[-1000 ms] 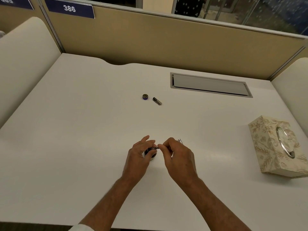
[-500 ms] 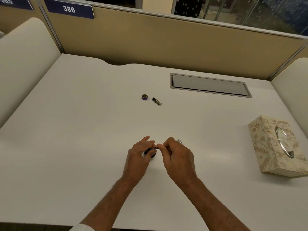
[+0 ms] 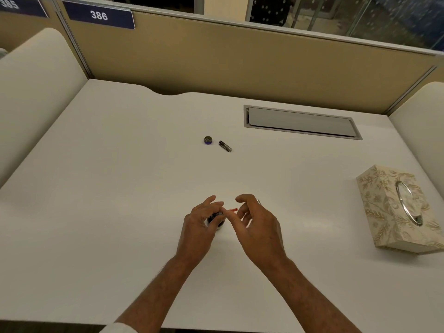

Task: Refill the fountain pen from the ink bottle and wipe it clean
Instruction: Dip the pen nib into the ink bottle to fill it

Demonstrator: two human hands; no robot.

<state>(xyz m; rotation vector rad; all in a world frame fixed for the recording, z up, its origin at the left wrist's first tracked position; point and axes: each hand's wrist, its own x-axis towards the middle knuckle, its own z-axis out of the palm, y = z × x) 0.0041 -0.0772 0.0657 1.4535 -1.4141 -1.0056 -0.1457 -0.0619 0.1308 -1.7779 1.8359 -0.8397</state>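
- Nearest, the left hand [image 3: 199, 227] has its fingers curled round the ink bottle [image 3: 214, 219], steadying it upright on the desk [image 3: 120, 188]. The bottle is open, so the uncapping step is done.
- Just beside it, the right hand [image 3: 258, 229] hovers with its fingers loosely fanned. All that shows of the fountain pen [image 3: 234, 209] is a short red-orange bit between the two hands, right at the bottle's mouth.
- The view is too small and too crowded by fingers to tell whether the right hand pinches that piece or merely lies against it. Whether the nib sits in the ink is also hidden.
- My judgement: the filling step is in hand and is neither clearly begun nor clearly finished.
- To the right, well apart from the hands, stands a patterned tissue box [image 3: 394, 212] (the obvious source of a wipe). No tissue is pulled out, so the wiping is not yet done.
- Farther up the desk lie the bottle cap [image 3: 208, 140] and, just beside it, a dark pen piece [image 3: 225, 146], probably the pen's cap or barrel. Reassembling the pen and recapping the bottle remain.
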